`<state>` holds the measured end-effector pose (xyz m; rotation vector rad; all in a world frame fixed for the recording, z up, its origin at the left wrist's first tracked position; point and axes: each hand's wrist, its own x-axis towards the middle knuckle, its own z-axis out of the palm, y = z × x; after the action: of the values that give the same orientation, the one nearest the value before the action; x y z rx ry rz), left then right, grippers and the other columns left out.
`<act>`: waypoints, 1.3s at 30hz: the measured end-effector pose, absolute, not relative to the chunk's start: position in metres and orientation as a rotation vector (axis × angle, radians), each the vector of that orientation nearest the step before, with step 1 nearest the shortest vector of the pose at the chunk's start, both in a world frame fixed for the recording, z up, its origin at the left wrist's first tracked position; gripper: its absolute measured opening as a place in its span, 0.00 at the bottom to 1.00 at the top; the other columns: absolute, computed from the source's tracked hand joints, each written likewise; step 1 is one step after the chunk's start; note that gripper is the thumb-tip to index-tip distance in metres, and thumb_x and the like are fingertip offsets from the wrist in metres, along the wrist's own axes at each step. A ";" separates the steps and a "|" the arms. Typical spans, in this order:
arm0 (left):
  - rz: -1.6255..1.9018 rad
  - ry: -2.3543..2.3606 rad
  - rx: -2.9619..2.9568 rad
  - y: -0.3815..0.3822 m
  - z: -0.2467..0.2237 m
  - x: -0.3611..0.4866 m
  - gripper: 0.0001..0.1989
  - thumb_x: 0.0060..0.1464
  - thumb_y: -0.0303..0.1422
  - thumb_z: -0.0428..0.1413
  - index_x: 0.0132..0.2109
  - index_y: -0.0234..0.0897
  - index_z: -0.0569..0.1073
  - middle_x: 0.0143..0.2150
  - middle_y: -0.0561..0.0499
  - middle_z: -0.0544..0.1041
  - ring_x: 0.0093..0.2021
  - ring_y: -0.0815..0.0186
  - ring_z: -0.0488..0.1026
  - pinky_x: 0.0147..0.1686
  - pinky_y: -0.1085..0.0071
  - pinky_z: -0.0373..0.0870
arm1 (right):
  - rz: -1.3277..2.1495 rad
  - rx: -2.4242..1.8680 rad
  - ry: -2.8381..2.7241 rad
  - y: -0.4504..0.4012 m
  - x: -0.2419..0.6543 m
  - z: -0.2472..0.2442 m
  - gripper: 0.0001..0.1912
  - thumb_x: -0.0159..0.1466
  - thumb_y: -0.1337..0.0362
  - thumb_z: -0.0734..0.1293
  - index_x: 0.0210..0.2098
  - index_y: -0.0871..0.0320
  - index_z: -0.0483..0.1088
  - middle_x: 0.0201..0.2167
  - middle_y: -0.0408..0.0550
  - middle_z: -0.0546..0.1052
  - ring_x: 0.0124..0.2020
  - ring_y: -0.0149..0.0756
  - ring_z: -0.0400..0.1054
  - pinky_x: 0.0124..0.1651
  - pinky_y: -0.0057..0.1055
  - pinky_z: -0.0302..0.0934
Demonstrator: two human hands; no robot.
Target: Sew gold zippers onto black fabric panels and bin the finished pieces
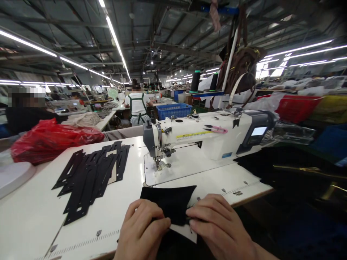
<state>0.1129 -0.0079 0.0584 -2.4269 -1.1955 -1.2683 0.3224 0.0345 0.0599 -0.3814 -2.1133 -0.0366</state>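
Observation:
A black fabric piece (169,202) lies at the front edge of the white sewing table (127,193), a pale piece showing under its lower edge. My left hand (143,225) pinches its lower left part, thumb and fingers pressed together. On the right side, my right hand (217,224) has its fingertips closed on the same fabric near its lower right corner. Just beyond stands a white sewing machine (189,133), its needle and presser foot above the bed, apart from the fabric. Left of it, flat black strips (92,173) lie overlapping on the table.
A red plastic bag (51,139) sits at the left rear. Pink-handled snips (217,129) rest on the machine. Dark material (292,169) with a zipper lies at right. Behind are a blue crate (173,112), thread cones (195,83), a hanging brown bag (241,68) and people.

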 end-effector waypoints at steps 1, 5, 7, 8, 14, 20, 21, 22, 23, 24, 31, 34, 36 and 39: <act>-1.285 -1.254 -2.452 -0.009 0.059 0.113 0.08 0.56 0.21 0.50 0.38 0.38 0.70 0.32 0.51 0.72 0.34 0.66 0.69 0.39 0.67 0.64 | 0.139 -0.441 -2.069 0.034 0.319 0.061 0.09 0.61 0.75 0.60 0.35 0.57 0.67 0.33 0.45 0.77 0.34 0.32 0.70 0.37 0.32 0.63; -1.346 -1.631 -2.572 -0.010 0.062 0.115 0.08 0.57 0.26 0.50 0.42 0.41 0.69 0.36 0.52 0.73 0.36 0.66 0.70 0.36 0.71 0.66 | 1.045 -0.947 -1.843 0.036 0.311 0.067 0.05 0.58 0.64 0.66 0.27 0.57 0.67 0.24 0.42 0.73 0.26 0.30 0.68 0.29 0.26 0.61; -1.385 -1.880 -2.593 -0.011 0.063 0.117 0.07 0.57 0.28 0.50 0.42 0.42 0.69 0.34 0.53 0.73 0.35 0.66 0.71 0.34 0.73 0.67 | 1.445 -1.065 -1.659 0.039 0.308 0.069 0.10 0.55 0.58 0.68 0.26 0.58 0.67 0.23 0.41 0.73 0.26 0.30 0.67 0.28 0.25 0.60; -1.405 -1.985 -2.587 -0.011 0.063 0.117 0.06 0.57 0.29 0.50 0.41 0.42 0.69 0.33 0.54 0.73 0.33 0.66 0.71 0.33 0.73 0.68 | 1.583 -1.065 -1.570 0.040 0.307 0.069 0.12 0.53 0.57 0.70 0.26 0.59 0.67 0.23 0.42 0.73 0.26 0.30 0.66 0.29 0.25 0.59; -1.469 -2.102 -2.547 -0.012 0.062 0.114 0.05 0.56 0.32 0.51 0.39 0.43 0.71 0.31 0.55 0.74 0.32 0.67 0.71 0.32 0.73 0.69 | 1.852 -1.029 -1.313 0.045 0.301 0.066 0.17 0.46 0.56 0.74 0.26 0.61 0.66 0.24 0.43 0.74 0.26 0.29 0.66 0.31 0.25 0.57; -1.356 -1.859 -2.572 -0.019 0.049 0.108 0.22 0.48 0.36 0.61 0.51 0.44 0.67 0.44 0.50 0.72 0.42 0.63 0.72 0.40 0.71 0.71 | 1.785 -1.004 -1.355 0.042 0.293 0.068 0.17 0.48 0.55 0.73 0.25 0.60 0.65 0.19 0.39 0.71 0.22 0.24 0.61 0.28 0.22 0.54; -1.306 -1.803 -2.556 -0.020 0.045 0.108 0.28 0.46 0.36 0.63 0.54 0.44 0.64 0.47 0.49 0.71 0.44 0.62 0.71 0.42 0.71 0.71 | 1.769 -1.000 -1.374 0.042 0.291 0.069 0.17 0.49 0.55 0.73 0.24 0.60 0.65 0.19 0.38 0.70 0.22 0.24 0.61 0.27 0.22 0.54; -1.262 -1.749 -2.534 -0.022 0.042 0.107 0.31 0.46 0.36 0.63 0.56 0.43 0.62 0.49 0.47 0.70 0.46 0.61 0.71 0.43 0.70 0.71 | 1.761 -0.996 -1.387 0.041 0.289 0.069 0.17 0.50 0.55 0.72 0.24 0.60 0.65 0.19 0.38 0.70 0.22 0.24 0.60 0.27 0.22 0.54; -1.226 -1.700 -2.519 -0.023 0.039 0.106 0.30 0.48 0.35 0.61 0.57 0.42 0.62 0.49 0.47 0.71 0.45 0.61 0.71 0.43 0.70 0.71 | 1.760 -0.993 -1.401 0.040 0.287 0.070 0.17 0.50 0.54 0.72 0.25 0.60 0.65 0.19 0.38 0.70 0.22 0.25 0.61 0.27 0.23 0.54; -1.200 -1.658 -2.520 -0.024 0.036 0.105 0.26 0.51 0.33 0.59 0.57 0.41 0.62 0.48 0.47 0.71 0.44 0.62 0.72 0.42 0.71 0.71 | 1.757 -0.995 -1.417 0.039 0.285 0.070 0.17 0.50 0.54 0.72 0.25 0.60 0.66 0.20 0.39 0.70 0.23 0.25 0.61 0.28 0.23 0.55; -1.195 -1.583 -2.594 -0.022 0.040 0.100 0.13 0.58 0.26 0.50 0.50 0.37 0.68 0.36 0.49 0.75 0.34 0.66 0.72 0.33 0.73 0.71 | 1.447 -1.066 -1.711 0.033 0.276 0.064 0.11 0.56 0.57 0.67 0.28 0.59 0.66 0.26 0.43 0.70 0.28 0.32 0.64 0.33 0.29 0.60; -1.209 -1.576 -2.594 -0.022 0.043 0.099 0.11 0.57 0.25 0.49 0.47 0.37 0.69 0.35 0.49 0.75 0.33 0.66 0.72 0.32 0.73 0.71 | 1.118 -0.910 -1.934 0.034 0.277 0.059 0.14 0.53 0.68 0.69 0.39 0.56 0.66 0.39 0.46 0.70 0.38 0.34 0.64 0.42 0.31 0.60; -1.181 -1.588 -2.612 -0.024 0.043 0.099 0.11 0.57 0.24 0.48 0.46 0.37 0.69 0.35 0.49 0.75 0.33 0.65 0.71 0.31 0.72 0.70 | 0.965 -0.719 -2.096 0.037 0.277 0.058 0.21 0.53 0.72 0.70 0.46 0.54 0.66 0.44 0.46 0.69 0.44 0.35 0.63 0.48 0.32 0.58; -1.127 -1.630 -2.646 -0.025 0.041 0.099 0.10 0.57 0.25 0.49 0.45 0.38 0.70 0.35 0.50 0.75 0.33 0.65 0.71 0.31 0.71 0.69 | 0.874 -0.506 -2.243 0.042 0.278 0.056 0.12 0.60 0.68 0.66 0.44 0.53 0.69 0.36 0.46 0.73 0.40 0.34 0.65 0.44 0.31 0.60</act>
<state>0.0991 -0.0245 0.0407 -2.6456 -1.6304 -1.1270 0.2783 0.0423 0.0562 -0.5063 -2.2433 0.8737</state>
